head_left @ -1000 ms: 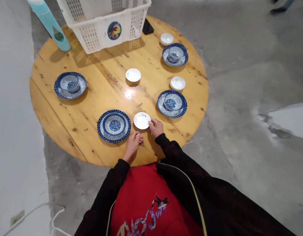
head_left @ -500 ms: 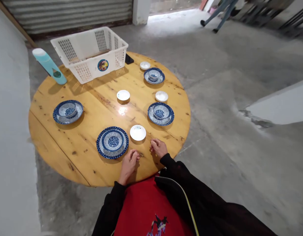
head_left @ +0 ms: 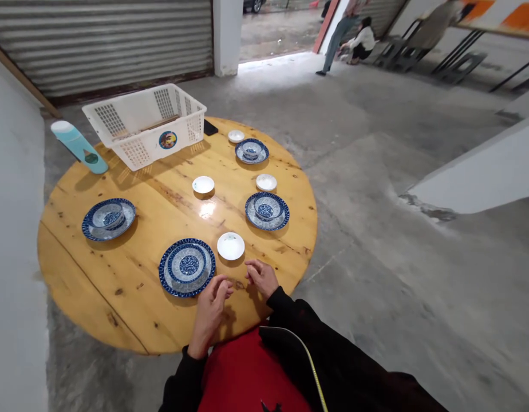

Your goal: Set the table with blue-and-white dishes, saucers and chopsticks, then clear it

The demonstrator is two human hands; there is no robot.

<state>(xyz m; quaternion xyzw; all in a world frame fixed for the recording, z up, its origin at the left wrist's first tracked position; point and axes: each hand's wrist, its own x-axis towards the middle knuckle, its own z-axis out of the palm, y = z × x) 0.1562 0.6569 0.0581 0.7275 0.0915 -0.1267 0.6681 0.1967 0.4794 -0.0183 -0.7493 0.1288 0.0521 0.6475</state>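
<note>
My left hand (head_left: 213,304) hovers at the near side of the table, its fingers loosely bent and apart with nothing in them. Just beyond it lies a blue-patterned plate (head_left: 165,282) with a matching bowl (head_left: 189,265) on top. My right hand (head_left: 263,278) is likewise empty, fingers half curled and apart, close to a small white dish (head_left: 231,246). Farther right, another blue bowl (head_left: 267,207) rests on a blue-rimmed plate (head_left: 278,225). A second white dish (head_left: 266,182) sits behind that pair.
The round wooden table (head_left: 97,309) also carries a white plastic basket (head_left: 138,150), a turquoise container (head_left: 82,149), a black phone (head_left: 210,128), and more plates, bowls and dishes. A white pillar (head_left: 474,177) stands at right. Two people (head_left: 362,43) are near the doorway.
The view has tilted up and shifted, so the table sits lower and more of the doorway shows. Both hands have lifted slightly, their fingers loosening. The dishes keep their places.
</note>
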